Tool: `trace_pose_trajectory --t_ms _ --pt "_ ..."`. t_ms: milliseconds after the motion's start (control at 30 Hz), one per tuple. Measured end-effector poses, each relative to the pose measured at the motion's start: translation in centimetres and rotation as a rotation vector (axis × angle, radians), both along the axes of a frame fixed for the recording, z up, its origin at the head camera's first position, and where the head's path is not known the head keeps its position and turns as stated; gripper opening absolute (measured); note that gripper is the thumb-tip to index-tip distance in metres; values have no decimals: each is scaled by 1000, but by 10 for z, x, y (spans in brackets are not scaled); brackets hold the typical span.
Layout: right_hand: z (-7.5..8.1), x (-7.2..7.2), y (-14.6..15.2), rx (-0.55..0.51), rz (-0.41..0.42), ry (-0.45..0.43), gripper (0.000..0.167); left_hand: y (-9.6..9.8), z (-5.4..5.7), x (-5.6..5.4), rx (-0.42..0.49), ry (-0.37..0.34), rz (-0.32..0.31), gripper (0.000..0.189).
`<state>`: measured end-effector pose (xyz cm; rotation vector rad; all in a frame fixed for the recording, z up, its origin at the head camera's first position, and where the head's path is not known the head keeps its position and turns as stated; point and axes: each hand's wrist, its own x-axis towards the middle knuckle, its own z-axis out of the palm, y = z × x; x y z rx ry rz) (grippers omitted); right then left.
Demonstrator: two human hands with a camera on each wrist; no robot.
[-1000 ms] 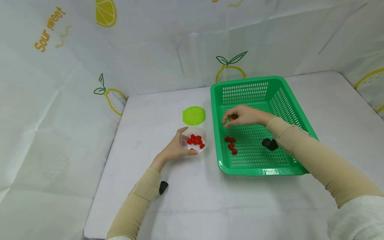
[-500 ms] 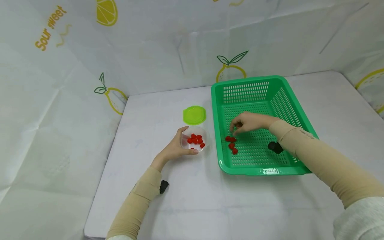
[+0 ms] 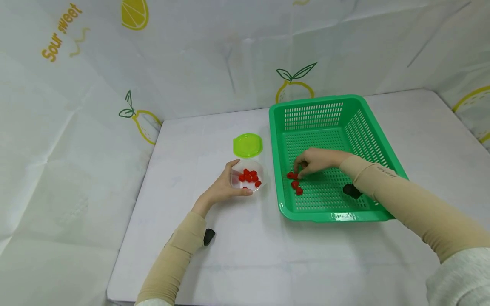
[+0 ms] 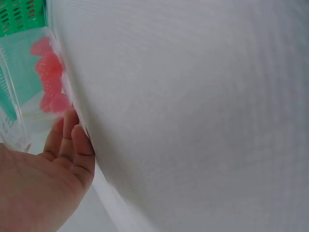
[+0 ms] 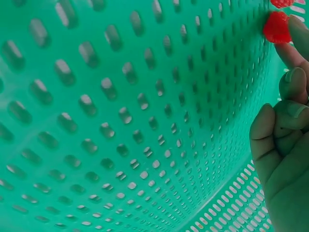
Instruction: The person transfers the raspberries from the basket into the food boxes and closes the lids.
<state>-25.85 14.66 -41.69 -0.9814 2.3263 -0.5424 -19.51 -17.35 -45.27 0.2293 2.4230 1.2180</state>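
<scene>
My left hand (image 3: 219, 190) holds a clear plastic container (image 3: 264, 175) on the table, thumb at its near side and fingers at the far side. Several red raspberries (image 4: 49, 66) lie in the bottom of it. Inside the green basket (image 3: 281, 207), my right hand (image 3: 317, 160) is low over the floor. Its thumb and index finger pinch a raspberry (image 5: 277, 28), while the other fingers are curled in. Other raspberries (image 3: 294, 185) lie beside those fingertips, near the basket's left wall.
A lime-green lid (image 3: 247, 145) lies on the white table (image 3: 245, 263) just behind the container. The basket has raised, slotted walls and stands right of the container. A black device (image 3: 208, 236) shows under my left wrist, and another black one (image 3: 351, 191) under my right wrist.
My right hand has gone down and nearer inside the basket, to the raspberries, and its fingertips have closed on one. My left hand and the container stay in place.
</scene>
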Motion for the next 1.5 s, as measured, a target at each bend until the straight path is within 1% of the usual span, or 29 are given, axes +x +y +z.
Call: trace_pose_trajectory --t_ms 300,567,733,900,1067,1300,1500 --pt "0 2 -3 19 -4 -9 14 -1 -1 0 10 -3 5 105" --pt "5 2 0 16 -46 -66 11 -1 -1 0 16 -7 2 105" --pt "14 0 4 -47 -74 -55 10 -1 -1 0 12 -6 1 104" --pt "23 -1 8 -104 -107 -85 13 -1 -1 0 10 -4 -4 104" --pt "33 -3 6 -158 -139 -119 17 -1 0 0 17 -8 -6 104" --pt "55 -5 -10 -272 -176 -123 18 -1 0 0 20 -4 -7 104" --pt "64 -8 -33 -315 -171 -123 18 -1 0 0 20 -11 -1 103"
